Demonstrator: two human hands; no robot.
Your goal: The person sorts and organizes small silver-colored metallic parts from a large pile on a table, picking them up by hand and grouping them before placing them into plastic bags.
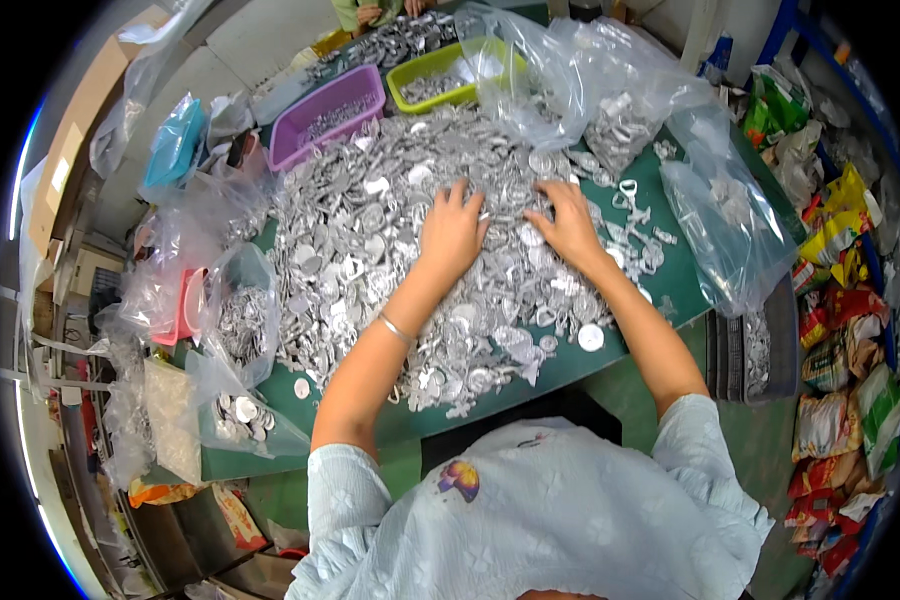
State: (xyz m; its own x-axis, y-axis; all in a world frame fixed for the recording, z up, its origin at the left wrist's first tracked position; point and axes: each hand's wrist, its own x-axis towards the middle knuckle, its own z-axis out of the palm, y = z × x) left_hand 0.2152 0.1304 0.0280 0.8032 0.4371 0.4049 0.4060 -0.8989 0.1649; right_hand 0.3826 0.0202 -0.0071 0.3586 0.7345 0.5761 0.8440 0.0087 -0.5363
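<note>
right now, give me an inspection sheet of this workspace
surface: green table, mostly covered.
job's things: big heap of small silvery metal pieces.
clutter: clear plastic bags, some holding pieces; purple tray; green tray.
grippers: left hand and right hand lie palm-down on the heap, fingers spread.
cables: nothing seen.
surroundings: colourful packets at right; another person's hands at the far end.
</note>
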